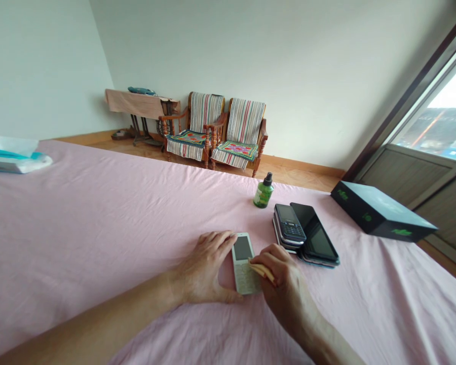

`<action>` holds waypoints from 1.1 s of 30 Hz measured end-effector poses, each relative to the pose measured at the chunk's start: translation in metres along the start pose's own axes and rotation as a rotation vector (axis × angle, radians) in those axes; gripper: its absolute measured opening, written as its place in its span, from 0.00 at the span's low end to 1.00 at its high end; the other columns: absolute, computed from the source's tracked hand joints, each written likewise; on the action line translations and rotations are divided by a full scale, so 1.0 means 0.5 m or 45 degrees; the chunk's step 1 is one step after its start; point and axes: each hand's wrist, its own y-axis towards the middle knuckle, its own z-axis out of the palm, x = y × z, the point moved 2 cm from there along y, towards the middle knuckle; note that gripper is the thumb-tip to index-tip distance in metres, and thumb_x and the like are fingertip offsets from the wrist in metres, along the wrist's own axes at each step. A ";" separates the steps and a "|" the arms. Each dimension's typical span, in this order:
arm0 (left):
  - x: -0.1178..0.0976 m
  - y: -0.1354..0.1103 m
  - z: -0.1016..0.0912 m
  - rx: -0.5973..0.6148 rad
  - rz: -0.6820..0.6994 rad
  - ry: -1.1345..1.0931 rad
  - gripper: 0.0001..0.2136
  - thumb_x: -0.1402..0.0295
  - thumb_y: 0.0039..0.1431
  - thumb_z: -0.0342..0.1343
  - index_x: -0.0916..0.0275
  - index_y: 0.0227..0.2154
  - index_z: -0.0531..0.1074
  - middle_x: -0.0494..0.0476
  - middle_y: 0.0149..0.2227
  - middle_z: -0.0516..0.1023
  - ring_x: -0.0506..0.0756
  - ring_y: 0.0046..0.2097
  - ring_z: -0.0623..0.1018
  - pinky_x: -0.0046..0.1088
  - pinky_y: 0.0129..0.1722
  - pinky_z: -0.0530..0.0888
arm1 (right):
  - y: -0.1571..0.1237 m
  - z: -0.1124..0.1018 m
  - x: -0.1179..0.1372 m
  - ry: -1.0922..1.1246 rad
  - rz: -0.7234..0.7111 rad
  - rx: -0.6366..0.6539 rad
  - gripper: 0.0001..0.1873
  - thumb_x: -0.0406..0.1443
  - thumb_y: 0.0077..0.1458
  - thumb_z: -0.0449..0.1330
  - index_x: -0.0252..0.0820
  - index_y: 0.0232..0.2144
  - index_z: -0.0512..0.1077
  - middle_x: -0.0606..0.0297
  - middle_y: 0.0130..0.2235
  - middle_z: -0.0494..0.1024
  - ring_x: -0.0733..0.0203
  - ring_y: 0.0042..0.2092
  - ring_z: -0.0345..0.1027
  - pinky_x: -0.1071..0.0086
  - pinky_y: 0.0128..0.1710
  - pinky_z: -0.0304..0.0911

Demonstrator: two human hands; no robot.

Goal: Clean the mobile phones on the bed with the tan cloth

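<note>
Keypad phone point(242, 263), pale with a dark screen point(243, 248), lies face-up on the pink sheet point(99, 218) at my twelve o'clock, its long axis near twelve-to-six, screen end pointing away. My left hand point(209, 268) is spread around its nine-o'clock side; my right hand point(283, 279) pinches a folded yellow cloth point(264, 271) over the keys point(244, 278).

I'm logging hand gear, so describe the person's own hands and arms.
The left hand and right hand wear no gloves, and the left forearm and right forearm are bare where visible. No sleeve, watch or bracelet shows.
</note>
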 end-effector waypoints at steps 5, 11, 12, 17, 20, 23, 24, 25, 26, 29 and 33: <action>0.004 -0.001 0.005 -0.009 -0.007 -0.002 0.48 0.43 0.38 0.64 0.63 0.61 0.57 0.68 0.62 0.61 0.69 0.61 0.62 0.48 0.60 0.58 | 0.003 0.013 -0.004 -0.077 -0.019 0.061 0.14 0.19 0.53 0.55 0.37 0.26 0.75 0.61 0.30 0.70 0.59 0.35 0.61 0.68 0.34 0.56; 0.003 -0.001 0.006 -0.030 -0.009 -0.012 0.46 0.48 0.38 0.67 0.62 0.59 0.58 0.65 0.61 0.63 0.67 0.60 0.63 0.45 0.60 0.59 | 0.005 0.029 0.022 -0.054 -0.090 0.070 0.13 0.20 0.53 0.57 0.38 0.28 0.76 0.60 0.33 0.72 0.58 0.37 0.61 0.68 0.35 0.56; 0.003 -0.001 0.006 -0.030 -0.011 -0.010 0.46 0.49 0.37 0.67 0.63 0.59 0.58 0.65 0.61 0.63 0.67 0.60 0.63 0.45 0.60 0.59 | 0.005 0.028 0.023 -0.052 -0.091 0.077 0.13 0.20 0.53 0.57 0.38 0.28 0.76 0.60 0.33 0.72 0.58 0.37 0.61 0.68 0.35 0.56; 0.003 -0.001 0.005 -0.020 -0.002 -0.001 0.47 0.44 0.38 0.65 0.63 0.60 0.58 0.67 0.61 0.62 0.68 0.60 0.63 0.47 0.60 0.58 | 0.011 0.012 0.008 -0.109 -0.011 0.085 0.15 0.18 0.50 0.57 0.39 0.28 0.77 0.62 0.30 0.71 0.59 0.35 0.62 0.68 0.34 0.56; 0.004 0.000 0.005 -0.009 0.003 0.006 0.47 0.42 0.39 0.63 0.64 0.60 0.58 0.68 0.61 0.62 0.68 0.61 0.62 0.48 0.60 0.58 | 0.009 0.005 -0.003 -0.138 0.015 0.070 0.14 0.18 0.50 0.56 0.38 0.26 0.76 0.62 0.30 0.70 0.59 0.35 0.62 0.68 0.34 0.56; 0.004 0.000 0.005 -0.014 -0.001 0.015 0.48 0.41 0.40 0.62 0.64 0.60 0.58 0.68 0.61 0.62 0.68 0.61 0.62 0.48 0.60 0.58 | 0.004 0.007 -0.006 -0.120 -0.021 0.072 0.14 0.20 0.52 0.56 0.39 0.23 0.73 0.62 0.30 0.70 0.60 0.35 0.62 0.69 0.33 0.55; 0.003 0.000 0.004 -0.017 -0.002 0.017 0.47 0.41 0.40 0.62 0.64 0.60 0.58 0.68 0.61 0.62 0.68 0.61 0.62 0.48 0.60 0.58 | 0.002 0.009 -0.005 -0.113 -0.037 0.075 0.14 0.21 0.53 0.56 0.39 0.22 0.73 0.62 0.31 0.70 0.61 0.35 0.62 0.70 0.33 0.55; 0.002 0.000 0.003 -0.015 -0.003 0.019 0.47 0.41 0.40 0.62 0.64 0.60 0.57 0.68 0.61 0.62 0.68 0.61 0.62 0.48 0.60 0.58 | 0.000 0.011 -0.004 -0.108 -0.052 0.080 0.14 0.21 0.53 0.56 0.39 0.22 0.73 0.63 0.31 0.70 0.61 0.35 0.62 0.70 0.32 0.55; 0.001 0.000 0.002 -0.012 -0.005 0.021 0.47 0.42 0.41 0.62 0.65 0.60 0.57 0.68 0.61 0.62 0.68 0.61 0.62 0.48 0.60 0.58 | -0.002 0.012 -0.003 -0.105 -0.061 0.090 0.14 0.21 0.53 0.56 0.40 0.22 0.73 0.63 0.31 0.69 0.61 0.35 0.62 0.70 0.32 0.54; -0.001 0.001 0.000 0.010 -0.016 0.027 0.48 0.43 0.40 0.63 0.66 0.60 0.57 0.69 0.61 0.62 0.68 0.61 0.62 0.48 0.60 0.58 | -0.009 0.013 -0.001 -0.113 -0.051 0.143 0.15 0.21 0.53 0.55 0.40 0.22 0.72 0.64 0.30 0.69 0.63 0.33 0.61 0.70 0.31 0.53; -0.001 0.001 0.001 0.017 -0.026 0.019 0.49 0.43 0.38 0.64 0.66 0.60 0.57 0.69 0.62 0.61 0.68 0.61 0.61 0.49 0.60 0.58 | -0.013 0.010 0.001 -0.112 0.005 0.175 0.15 0.19 0.52 0.55 0.40 0.23 0.74 0.64 0.29 0.68 0.63 0.32 0.61 0.70 0.30 0.52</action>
